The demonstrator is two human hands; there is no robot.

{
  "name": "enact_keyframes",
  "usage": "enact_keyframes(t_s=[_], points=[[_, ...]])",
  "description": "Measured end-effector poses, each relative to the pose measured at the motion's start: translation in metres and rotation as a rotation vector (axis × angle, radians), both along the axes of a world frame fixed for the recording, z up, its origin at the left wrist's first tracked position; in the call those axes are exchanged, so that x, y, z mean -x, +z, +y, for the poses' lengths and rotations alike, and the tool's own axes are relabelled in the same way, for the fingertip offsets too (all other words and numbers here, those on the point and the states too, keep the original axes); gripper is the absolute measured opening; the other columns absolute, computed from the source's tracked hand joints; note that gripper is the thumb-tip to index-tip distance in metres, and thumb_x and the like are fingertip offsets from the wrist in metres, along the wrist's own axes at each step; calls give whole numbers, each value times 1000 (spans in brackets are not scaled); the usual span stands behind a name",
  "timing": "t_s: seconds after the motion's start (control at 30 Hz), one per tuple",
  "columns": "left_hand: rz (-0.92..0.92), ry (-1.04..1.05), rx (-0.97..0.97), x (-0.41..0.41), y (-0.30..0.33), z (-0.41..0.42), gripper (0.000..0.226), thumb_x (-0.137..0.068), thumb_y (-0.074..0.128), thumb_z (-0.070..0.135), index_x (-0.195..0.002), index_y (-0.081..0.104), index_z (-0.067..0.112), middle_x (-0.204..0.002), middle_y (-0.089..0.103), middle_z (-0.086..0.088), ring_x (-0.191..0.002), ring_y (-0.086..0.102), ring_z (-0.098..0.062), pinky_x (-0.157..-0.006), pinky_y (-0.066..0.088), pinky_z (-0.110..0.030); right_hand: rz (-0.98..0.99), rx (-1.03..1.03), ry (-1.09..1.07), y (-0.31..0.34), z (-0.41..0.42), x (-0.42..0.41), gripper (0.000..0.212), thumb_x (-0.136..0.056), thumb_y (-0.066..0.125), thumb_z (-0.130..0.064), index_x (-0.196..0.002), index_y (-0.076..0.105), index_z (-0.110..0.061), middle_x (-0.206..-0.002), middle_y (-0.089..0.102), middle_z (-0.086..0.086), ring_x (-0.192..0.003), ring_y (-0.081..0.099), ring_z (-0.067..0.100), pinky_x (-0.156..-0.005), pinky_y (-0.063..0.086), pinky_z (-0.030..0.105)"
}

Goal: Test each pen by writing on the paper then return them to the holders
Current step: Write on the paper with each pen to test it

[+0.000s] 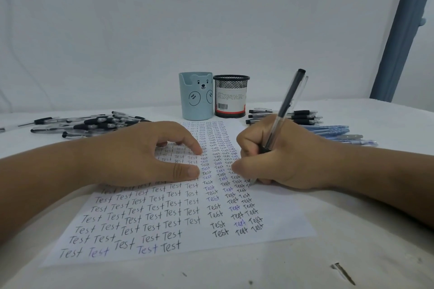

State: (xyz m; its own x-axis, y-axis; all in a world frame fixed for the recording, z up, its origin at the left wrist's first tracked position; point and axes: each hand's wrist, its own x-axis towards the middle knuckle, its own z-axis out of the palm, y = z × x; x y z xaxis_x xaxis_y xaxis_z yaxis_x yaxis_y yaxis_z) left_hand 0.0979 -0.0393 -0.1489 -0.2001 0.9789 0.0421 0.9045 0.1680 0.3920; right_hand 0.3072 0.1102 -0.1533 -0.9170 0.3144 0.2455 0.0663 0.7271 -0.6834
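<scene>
Two hands are on the paper (150,225), a little apart. The left hand (150,152) lies on the sheet with relaxed fingers and keeps it flat. The right hand (270,159) grips a clear pen (285,105) with a black cap on its top end; the tip is down on the sheet, hidden under the fingers. I judge the writing step is in hand. Next this pen must go into a holder: the blue cup (196,101) or the mesh cup (231,98), both behind the paper. Many pens wait in the left pile (94,123) and the right pile (312,124).
</scene>
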Motion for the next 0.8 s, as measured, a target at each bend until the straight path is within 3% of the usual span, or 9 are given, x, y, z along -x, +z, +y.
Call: enact_keyframes(t_s=[0.1,0.8], points=[[5,-4,2,0,0,0,69,-50,56,93,-114,56,67,-129,49,42,-125,45,8,-115,37,-37,16,-10,-12,-1,0,0,35,-82,69,-1,-56,45,-3,-59,55,24,-50,45,17,-51,36,33],[-4,2,15,-1,1,-1,71,-49,56,94,-115,55,68,-130,49,40,-126,46,4,-114,38,-39,24,12,26,-3,7,2,41,-82,65,4,-53,39,-8,-51,46,16,-46,41,17,-49,34,28]])
